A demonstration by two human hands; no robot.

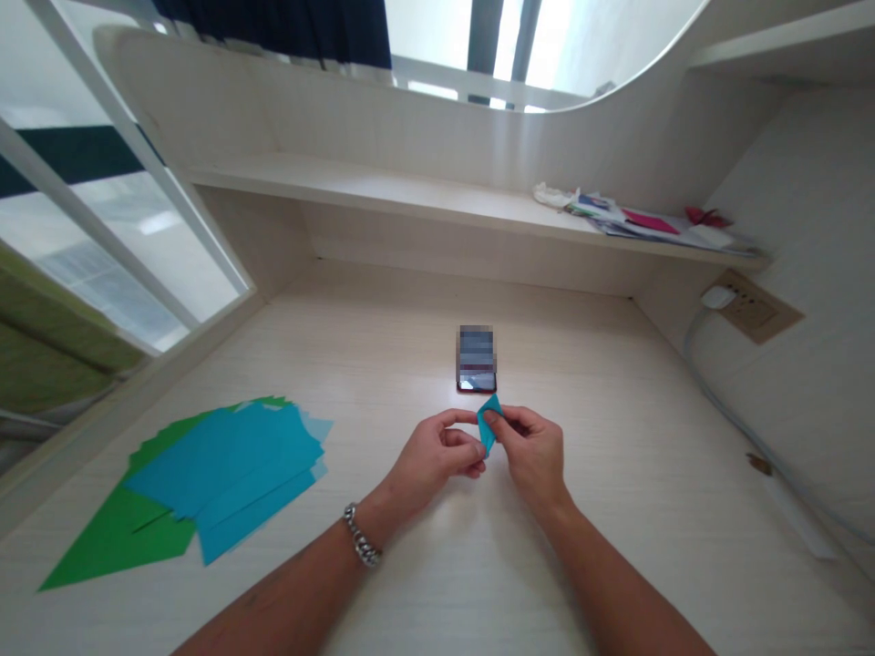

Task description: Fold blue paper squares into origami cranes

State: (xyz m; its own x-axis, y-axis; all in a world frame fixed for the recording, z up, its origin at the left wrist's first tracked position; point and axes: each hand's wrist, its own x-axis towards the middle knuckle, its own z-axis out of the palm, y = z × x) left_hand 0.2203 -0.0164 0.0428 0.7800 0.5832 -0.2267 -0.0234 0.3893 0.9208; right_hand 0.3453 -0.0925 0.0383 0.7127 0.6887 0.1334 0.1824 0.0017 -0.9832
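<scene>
My right hand point(540, 453) pinches a small folded piece of blue paper point(488, 424), thumb pressed on its face. My left hand point(437, 448) is closed on the same piece from the other side, fingertips at its left edge and lower tip. So the piece sits between my two hands, above the desk point(383, 355). Just beyond my grip lies a phone point(477, 360). Well to the left of it, blue sheets point(252, 456) overlap green sheets point(123, 538).

Head-worn view, facing forward and down, above desk point(369, 346)
</scene>
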